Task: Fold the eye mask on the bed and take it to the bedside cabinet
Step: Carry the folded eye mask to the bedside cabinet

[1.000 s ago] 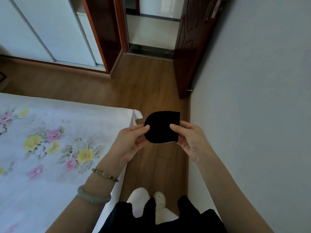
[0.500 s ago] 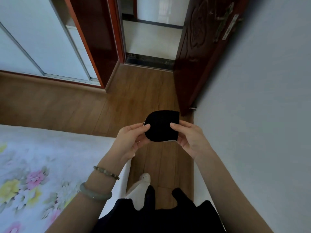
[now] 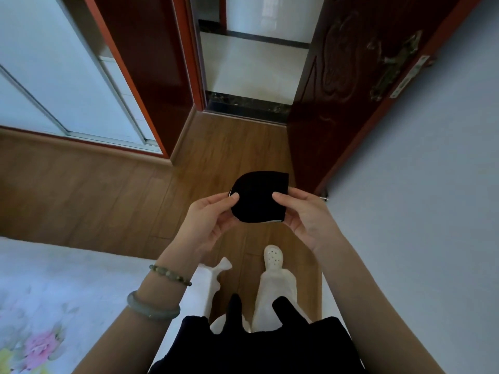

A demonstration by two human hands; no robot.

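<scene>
The black eye mask [image 3: 258, 197] is folded in half and held up in the air over the wooden floor, in front of me. My left hand [image 3: 209, 220] pinches its left edge with the thumb on top. My right hand [image 3: 302, 214] pinches its right edge the same way. A thin white lining shows along the mask's lower edge. The bed [image 3: 67, 292] with its white floral sheet lies at the lower left, apart from the mask. No bedside cabinet is in view.
An open dark wooden door [image 3: 351, 90] stands at the right against a grey wall [image 3: 432, 198]. The doorway [image 3: 253, 63] leads to a tiled floor. A sliding wardrobe [image 3: 54, 76] fills the upper left. My feet in white slippers [image 3: 272, 259] stand on the wooden floor [image 3: 108, 198].
The view has swung away from the bed toward the doorway, and I have stepped forward. Both hands keep the same grip on the folded mask.
</scene>
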